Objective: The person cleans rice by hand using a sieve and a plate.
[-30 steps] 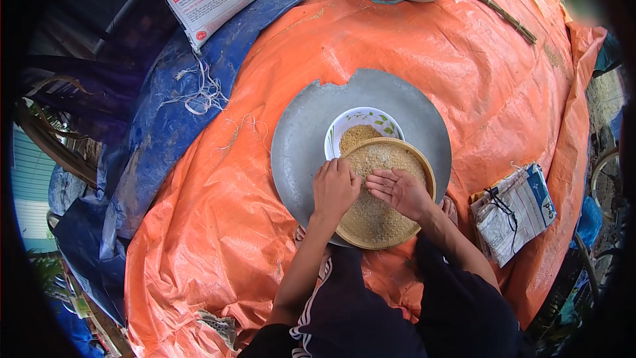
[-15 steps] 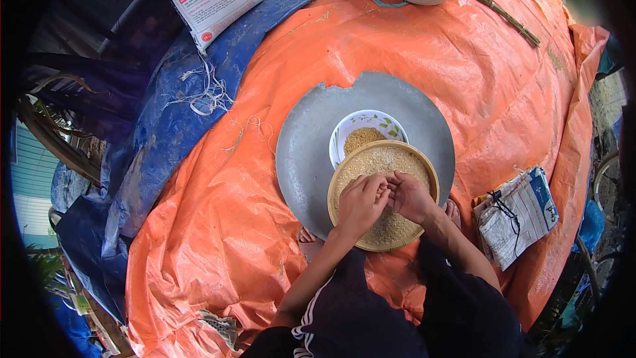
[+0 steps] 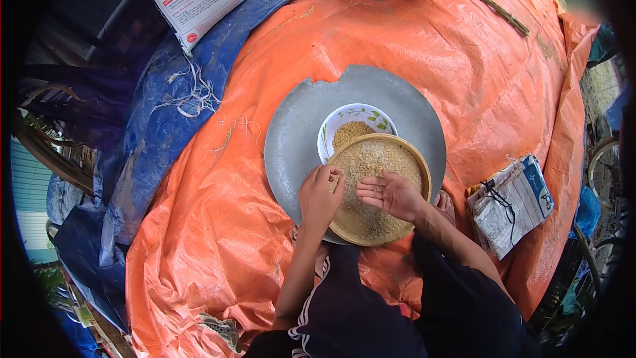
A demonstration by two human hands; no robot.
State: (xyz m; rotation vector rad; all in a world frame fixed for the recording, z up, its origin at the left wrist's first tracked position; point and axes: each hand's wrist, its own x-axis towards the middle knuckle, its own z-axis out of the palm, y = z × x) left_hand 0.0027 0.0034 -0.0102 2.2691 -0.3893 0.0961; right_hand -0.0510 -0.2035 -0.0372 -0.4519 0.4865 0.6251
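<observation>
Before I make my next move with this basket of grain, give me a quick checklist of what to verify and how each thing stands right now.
1. Right hand open, palm up, above the basket: ok.
2. Left hand empty: cannot tell; its fingers curl and hide the palm.
3. Bowl fully uncovered: not ok; the basket overlaps its near edge in this view.
4. Bowl within the edges of the grey disc: ok.
5. Basket clear of the bowl, not leaning on it: cannot tell; the overlap hides any contact.
</observation>
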